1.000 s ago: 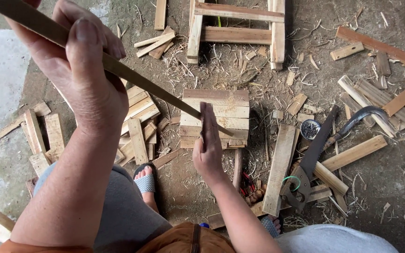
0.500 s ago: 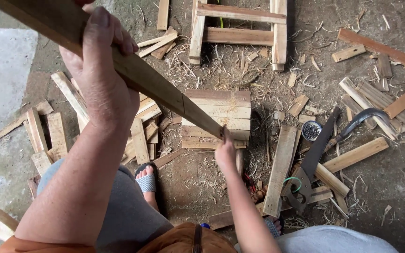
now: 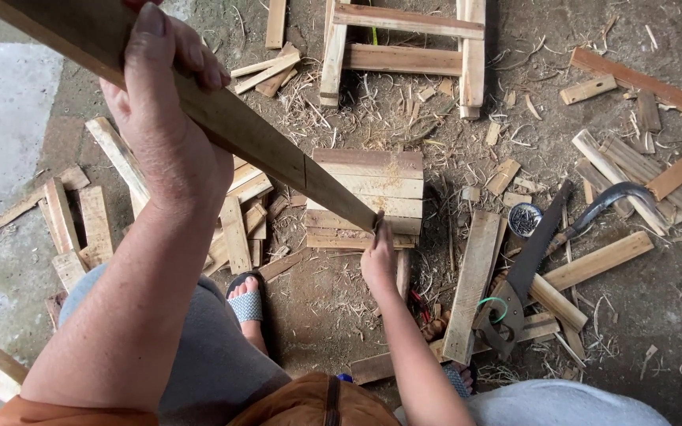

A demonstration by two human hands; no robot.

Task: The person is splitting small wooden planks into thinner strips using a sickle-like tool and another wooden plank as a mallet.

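Note:
My left hand (image 3: 169, 126) grips a long wooden plank (image 3: 254, 143) near its upper end, holding it slanted from the top left down toward the middle. My right hand (image 3: 378, 259) holds a small dark tool against the plank's lower tip, just above a low block of stacked boards (image 3: 372, 183) on the ground. My sandalled foot (image 3: 246, 301) rests left of that block.
Short wood offcuts (image 3: 80, 221) and shavings litter the dirt floor. A wooden frame (image 3: 404, 47) lies at the top. To the right are a handsaw (image 3: 526, 276), a curved sickle (image 3: 617, 197), a small round tin (image 3: 524, 219) and more planks (image 3: 633, 79).
The plank has swung closer to the camera and looks broader. My right hand has moved down and right to the plank's lower tip.

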